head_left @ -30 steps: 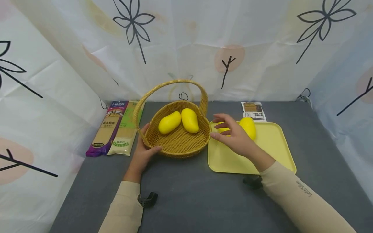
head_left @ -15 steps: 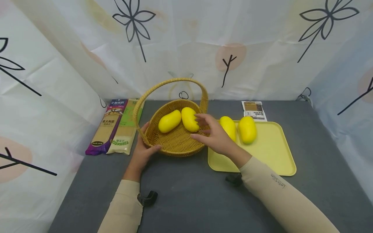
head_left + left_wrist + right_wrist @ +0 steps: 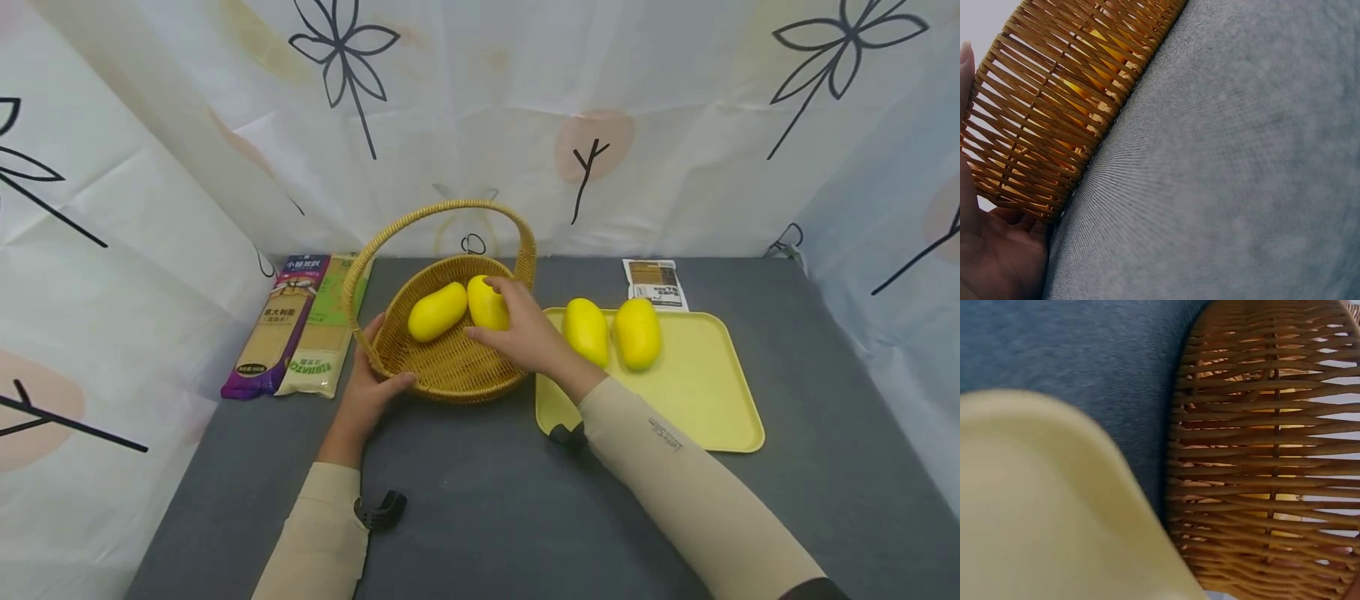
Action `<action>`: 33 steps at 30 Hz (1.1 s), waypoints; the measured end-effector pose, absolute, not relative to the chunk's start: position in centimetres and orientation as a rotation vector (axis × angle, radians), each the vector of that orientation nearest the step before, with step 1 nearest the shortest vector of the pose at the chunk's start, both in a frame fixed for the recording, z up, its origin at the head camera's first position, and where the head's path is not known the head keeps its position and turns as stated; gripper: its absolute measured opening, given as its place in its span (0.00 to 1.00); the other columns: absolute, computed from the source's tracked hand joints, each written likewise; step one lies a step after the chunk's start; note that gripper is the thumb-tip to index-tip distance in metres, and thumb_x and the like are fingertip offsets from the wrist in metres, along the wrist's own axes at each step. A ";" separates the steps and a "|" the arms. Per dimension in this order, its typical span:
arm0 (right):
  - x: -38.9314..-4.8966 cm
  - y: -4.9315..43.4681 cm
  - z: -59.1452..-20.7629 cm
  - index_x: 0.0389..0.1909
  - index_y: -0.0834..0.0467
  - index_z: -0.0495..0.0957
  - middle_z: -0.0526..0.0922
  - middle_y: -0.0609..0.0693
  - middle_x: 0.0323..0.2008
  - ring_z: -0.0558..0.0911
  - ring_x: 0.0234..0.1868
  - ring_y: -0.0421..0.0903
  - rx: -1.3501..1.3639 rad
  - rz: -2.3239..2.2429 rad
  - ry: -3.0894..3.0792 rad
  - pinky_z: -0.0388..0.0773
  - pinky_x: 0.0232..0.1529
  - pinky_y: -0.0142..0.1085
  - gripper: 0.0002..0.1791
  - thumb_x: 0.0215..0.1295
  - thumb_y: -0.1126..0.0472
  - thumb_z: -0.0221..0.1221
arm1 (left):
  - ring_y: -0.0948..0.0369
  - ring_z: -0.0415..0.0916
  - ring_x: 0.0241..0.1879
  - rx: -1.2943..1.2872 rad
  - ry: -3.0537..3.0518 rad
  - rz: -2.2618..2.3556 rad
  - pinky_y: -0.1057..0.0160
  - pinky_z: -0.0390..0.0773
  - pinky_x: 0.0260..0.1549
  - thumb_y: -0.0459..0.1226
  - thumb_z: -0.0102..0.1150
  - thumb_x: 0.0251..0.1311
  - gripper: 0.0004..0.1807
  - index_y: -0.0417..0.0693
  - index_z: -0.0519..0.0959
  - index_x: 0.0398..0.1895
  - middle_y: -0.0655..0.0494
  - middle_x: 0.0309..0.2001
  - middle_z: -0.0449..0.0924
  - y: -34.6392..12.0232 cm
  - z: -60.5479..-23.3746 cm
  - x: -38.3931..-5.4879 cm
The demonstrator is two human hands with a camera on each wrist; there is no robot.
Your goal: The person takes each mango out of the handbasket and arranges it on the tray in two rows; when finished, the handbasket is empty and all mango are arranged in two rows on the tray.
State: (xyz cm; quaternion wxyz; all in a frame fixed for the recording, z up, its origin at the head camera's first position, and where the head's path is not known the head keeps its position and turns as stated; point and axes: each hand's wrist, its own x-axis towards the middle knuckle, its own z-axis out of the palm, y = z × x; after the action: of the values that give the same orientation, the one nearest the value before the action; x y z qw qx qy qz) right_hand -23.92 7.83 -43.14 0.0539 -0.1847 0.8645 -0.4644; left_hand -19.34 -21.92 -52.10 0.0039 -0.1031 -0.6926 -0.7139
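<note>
A woven basket (image 3: 457,379) with a tall arched handle stands on the table, tilted slightly in the head view. My left hand (image 3: 366,396) holds its left side, thumb over the near rim; the left wrist view shows that hand (image 3: 1004,250) against the wicker wall (image 3: 1041,125). Inside lie two yellow mangoes, a left mango (image 3: 438,312) and a right mango (image 3: 486,307). My right hand (image 3: 528,329) reaches over the basket's right rim and grips the right mango, index finger over its top and thumb by its lower end. Its other fingers are hidden.
Right of the basket, a pale yellow tray (image 3: 690,400) carries two more mangoes (image 3: 587,332), side by side. Behind it lies a small packet (image 3: 656,285). Two pasta packs (image 3: 276,333) lie left of the basket. A patterned curtain (image 3: 480,125) encloses the table's back and sides.
My right hand has moved left from above the tray into the basket and closed round the right mango. Both mangoes on the tray are now uncovered. The left hand and basket stay put.
</note>
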 end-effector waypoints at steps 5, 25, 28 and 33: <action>-24.8 7.0 -43.0 0.86 0.57 0.56 0.61 0.60 0.81 0.68 0.75 0.59 -0.486 -1.296 2.648 0.69 0.70 0.56 0.52 0.72 0.39 0.69 | 0.45 0.56 0.80 -0.325 -2.167 -2.233 0.66 0.69 0.67 0.19 0.64 0.70 0.55 0.63 0.49 0.90 0.52 0.86 0.48 -22.0 -52.0 -19.4; -26.8 3.5 -45.3 0.81 0.66 0.57 0.67 0.68 0.70 0.77 0.59 0.60 -0.160 -1.003 2.827 0.76 0.59 0.52 0.44 0.78 0.46 0.66 | 0.44 0.56 0.80 -0.370 -2.130 -2.279 0.63 0.72 0.67 0.18 0.64 0.69 0.56 0.63 0.49 0.90 0.52 0.85 0.50 -21.9 -51.9 -19.5; -27.0 3.5 -45.4 0.80 0.66 0.61 0.69 0.67 0.68 0.77 0.58 0.59 -0.177 -1.019 2.816 0.75 0.59 0.52 0.43 0.76 0.47 0.68 | 0.46 0.56 0.80 -0.371 -2.139 -2.264 0.63 0.71 0.67 0.19 0.65 0.68 0.56 0.63 0.49 0.90 0.52 0.85 0.50 -22.0 -52.0 -19.4; -27.0 3.6 -45.5 0.80 0.66 0.63 0.71 0.66 0.70 0.76 0.64 0.59 -0.205 -1.037 2.790 0.74 0.63 0.52 0.42 0.79 0.43 0.64 | 0.48 0.57 0.79 -0.362 -2.151 -2.252 0.64 0.69 0.68 0.18 0.64 0.68 0.56 0.65 0.50 0.90 0.53 0.85 0.51 -21.9 -52.0 -19.4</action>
State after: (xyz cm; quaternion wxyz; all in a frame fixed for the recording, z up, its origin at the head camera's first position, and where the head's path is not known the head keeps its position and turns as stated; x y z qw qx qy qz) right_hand -26.98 3.61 -45.52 0.0791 -0.0686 0.9322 -0.3465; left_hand -19.40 -21.93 -52.02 0.0034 -0.1154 -0.6862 -0.7182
